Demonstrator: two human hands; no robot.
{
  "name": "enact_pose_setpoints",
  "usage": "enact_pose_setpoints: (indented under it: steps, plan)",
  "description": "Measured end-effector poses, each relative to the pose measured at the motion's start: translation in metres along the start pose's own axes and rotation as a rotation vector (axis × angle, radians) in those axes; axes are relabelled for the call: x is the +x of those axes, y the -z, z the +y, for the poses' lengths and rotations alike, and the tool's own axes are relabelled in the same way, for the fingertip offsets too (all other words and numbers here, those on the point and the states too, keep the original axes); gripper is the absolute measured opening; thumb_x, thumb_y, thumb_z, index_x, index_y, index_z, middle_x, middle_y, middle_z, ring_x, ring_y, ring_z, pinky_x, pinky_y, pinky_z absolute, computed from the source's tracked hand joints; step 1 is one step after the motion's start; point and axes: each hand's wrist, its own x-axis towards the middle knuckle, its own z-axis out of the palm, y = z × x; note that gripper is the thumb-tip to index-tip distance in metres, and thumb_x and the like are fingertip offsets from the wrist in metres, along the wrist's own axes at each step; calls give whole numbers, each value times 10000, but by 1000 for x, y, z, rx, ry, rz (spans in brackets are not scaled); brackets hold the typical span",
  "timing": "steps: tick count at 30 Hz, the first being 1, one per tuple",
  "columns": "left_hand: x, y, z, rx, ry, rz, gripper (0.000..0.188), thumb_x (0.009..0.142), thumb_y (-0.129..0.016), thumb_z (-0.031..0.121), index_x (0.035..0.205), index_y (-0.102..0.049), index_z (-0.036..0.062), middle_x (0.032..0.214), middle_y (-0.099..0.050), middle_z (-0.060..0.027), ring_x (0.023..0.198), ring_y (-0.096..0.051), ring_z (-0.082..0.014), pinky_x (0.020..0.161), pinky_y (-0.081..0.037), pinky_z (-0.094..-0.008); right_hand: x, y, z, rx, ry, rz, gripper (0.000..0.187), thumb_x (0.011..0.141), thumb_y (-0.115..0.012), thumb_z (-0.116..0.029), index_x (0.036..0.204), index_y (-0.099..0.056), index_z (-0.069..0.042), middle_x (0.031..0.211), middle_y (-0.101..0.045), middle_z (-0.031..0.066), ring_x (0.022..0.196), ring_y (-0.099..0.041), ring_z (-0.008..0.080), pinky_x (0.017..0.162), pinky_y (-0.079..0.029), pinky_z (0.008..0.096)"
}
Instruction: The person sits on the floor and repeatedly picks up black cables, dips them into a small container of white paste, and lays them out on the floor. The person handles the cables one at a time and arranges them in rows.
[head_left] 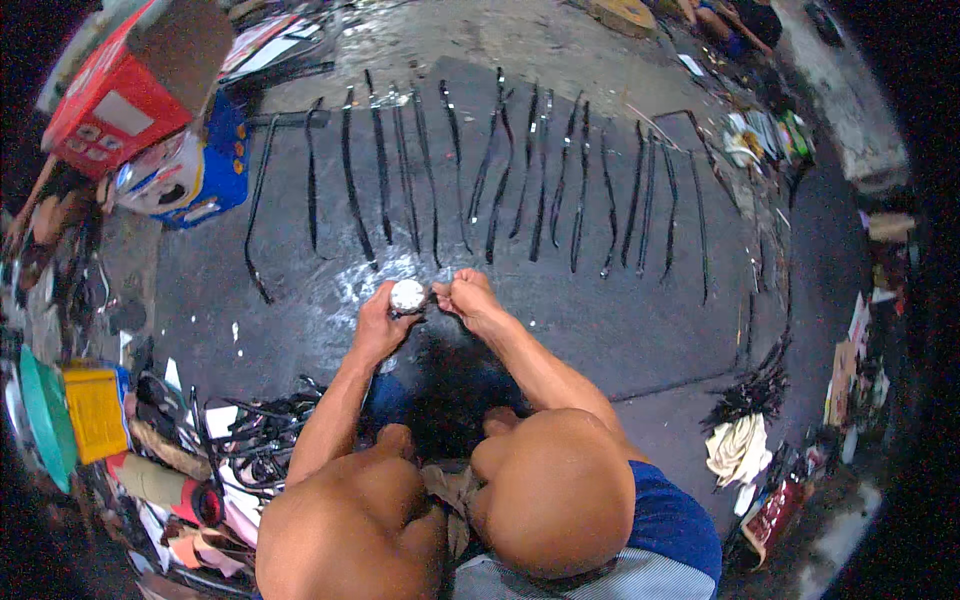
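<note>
In the middle, my left hand (376, 325) is wrapped round a small round container (407, 296) with a white, shiny top. My right hand (470, 296) is beside it, a short gap away, with its fingers closed in a pinch; whatever it may hold is too small to make out. Beyond both hands, several thin black strips (534, 200) lie side by side in a long row on a dark grey sheet (620, 320). Some of the strips have small shiny bits on them.
At the back left stand a red box (120, 100) and a blue-and-white container (205, 170). Black cords (260, 440) and scraps pile up on my left, near a yellow basket (95, 412). To the right are a black fringed bundle (750, 395) and crumpled cream cloth (738, 449).
</note>
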Motion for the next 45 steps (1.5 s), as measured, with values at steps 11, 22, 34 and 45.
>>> enact_pose_setpoints:
  steps: [11, 22, 34, 45]
  plan:
    - [2, -2, -18, -25, -10, -32, 423, 717, -835, 27, 1086, -628, 23, 1017, -676, -154, 951, -683, -360, 824, -529, -398, -232, 92, -280, 435, 659, -292, 105, 934, -601, 25, 1037, -585, 26, 930, -588, 86, 755, -536, 160, 710, -507, 259]
    - [-97, 23, -19, 413, 211, 168, 900, 756, -815, 164, 1522, -364, 21, 1499, -394, -247, 1386, -395, -430, 1169, -331, -480, -217, 317, -487, -22, 1126, 518, 411, 866, -808, -68, 1168, -541, 13, 924, -674, 102, 810, -685, 182, 721, -597, 274]
    - [-232, 46, -87, 646, 284, 92, 604, 777, -782, 216, 1323, -579, 57, 1290, -566, -206, 1233, -533, -397, 1032, -456, -474, -198, 613, -242, 267, 829, 973, 159, 880, -690, -54, 817, -558, 5, 724, -595, 112, 588, -583, 214, 490, -451, 322]
    - [-240, 89, -97, 723, 367, -10, 505, 756, -786, 208, 1215, -629, 65, 1192, -605, -178, 1158, -575, -375, 970, -486, -471, -85, 286, -21, -121, 307, 467, 108, 889, -565, 16, 931, -655, -26, 800, -716, 101, 643, -678, 202, 541, -528, 345]
